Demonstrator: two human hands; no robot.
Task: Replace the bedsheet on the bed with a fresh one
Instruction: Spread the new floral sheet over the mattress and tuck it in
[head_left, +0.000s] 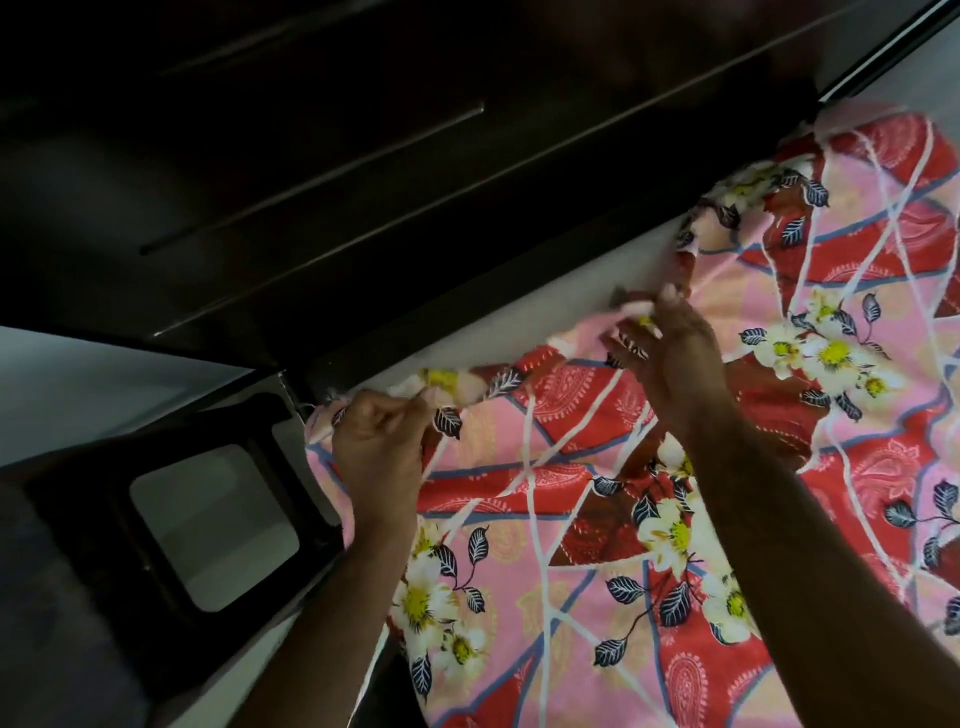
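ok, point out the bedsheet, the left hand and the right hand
bedsheet (571, 519): head view, on the red and pink print between the arms.
left hand (379, 447): head view, back of the hand.
right hand (675, 353): head view, back of the hand.

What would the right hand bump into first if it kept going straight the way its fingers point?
Probably the bare white mattress just beyond the bedsheet edge that the right hand pinches, then the dark headboard; depth is hard to judge.

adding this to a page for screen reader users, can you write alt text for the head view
Both hands grip the edge of a pink and red floral bedsheet along the top of a white mattress: left hand at the corner, right hand further along. A dark headboard runs behind.
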